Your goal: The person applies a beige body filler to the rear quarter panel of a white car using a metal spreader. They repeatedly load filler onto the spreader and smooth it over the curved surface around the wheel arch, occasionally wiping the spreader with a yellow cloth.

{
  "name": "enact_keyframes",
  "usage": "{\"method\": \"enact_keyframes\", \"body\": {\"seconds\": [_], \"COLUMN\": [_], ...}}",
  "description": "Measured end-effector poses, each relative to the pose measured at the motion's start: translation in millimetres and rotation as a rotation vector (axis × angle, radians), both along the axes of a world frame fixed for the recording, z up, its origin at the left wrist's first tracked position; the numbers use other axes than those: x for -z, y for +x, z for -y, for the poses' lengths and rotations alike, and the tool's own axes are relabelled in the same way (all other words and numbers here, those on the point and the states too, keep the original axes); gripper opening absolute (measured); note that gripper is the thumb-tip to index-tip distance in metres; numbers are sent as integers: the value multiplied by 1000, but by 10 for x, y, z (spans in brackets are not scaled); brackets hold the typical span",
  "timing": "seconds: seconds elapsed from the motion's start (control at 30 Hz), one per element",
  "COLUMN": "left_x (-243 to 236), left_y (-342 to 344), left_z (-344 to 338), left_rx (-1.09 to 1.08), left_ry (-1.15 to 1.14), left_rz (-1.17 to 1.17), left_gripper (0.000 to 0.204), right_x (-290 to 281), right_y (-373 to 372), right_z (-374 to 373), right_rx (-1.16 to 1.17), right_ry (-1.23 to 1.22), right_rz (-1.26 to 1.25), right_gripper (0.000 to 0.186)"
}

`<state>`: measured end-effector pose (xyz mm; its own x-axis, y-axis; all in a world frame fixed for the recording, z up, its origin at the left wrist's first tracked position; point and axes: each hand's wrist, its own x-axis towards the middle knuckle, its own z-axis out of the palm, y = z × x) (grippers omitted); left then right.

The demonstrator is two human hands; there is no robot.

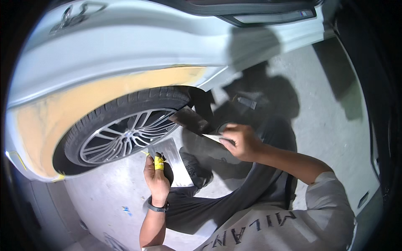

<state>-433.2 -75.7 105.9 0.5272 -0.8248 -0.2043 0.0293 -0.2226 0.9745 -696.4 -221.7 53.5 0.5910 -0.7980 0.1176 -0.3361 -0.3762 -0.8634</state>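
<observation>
My right hand (243, 143) is closed around the light handle of a wide putty knife (190, 119), its dark blade pointing left toward the tyre. At lower left, my left hand (156, 178) is closed at the edge of a flat, shiny metal plate (178, 165). Something bright yellow (159, 162) covers part of its thumb; whether it is tape or filler I cannot tell. Both tools are in front of the car wheel (127, 134). Above the tyre, a tan filler-like patch (104, 85) runs along the arch of the white car fender (146, 46).
My bent legs (201, 209) and a dark shoe (194, 169) are below the tools. A small tube (246, 101) lies on the grey floor (310, 125) in shadow. An open car door (385, 104) stands at right; a door sill (274, 16) shows at top.
</observation>
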Motion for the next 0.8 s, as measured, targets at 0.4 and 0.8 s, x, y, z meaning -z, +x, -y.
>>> {"method": "enact_keyframes", "body": {"seconds": [0.4,0.8], "left_x": [-1371,-1326], "left_y": [1118,1403], "left_z": [1680,1681], "left_rx": [1275,1229], "left_ry": [-183,-113], "left_rz": [2023,2142], "left_gripper": [38,38], "right_x": [20,67], "right_y": [490,762], "right_z": [390,611], "right_rx": [579,691], "right_ry": [1066,1048], "right_rz": [1342,1318], "right_gripper": [16,18]}}
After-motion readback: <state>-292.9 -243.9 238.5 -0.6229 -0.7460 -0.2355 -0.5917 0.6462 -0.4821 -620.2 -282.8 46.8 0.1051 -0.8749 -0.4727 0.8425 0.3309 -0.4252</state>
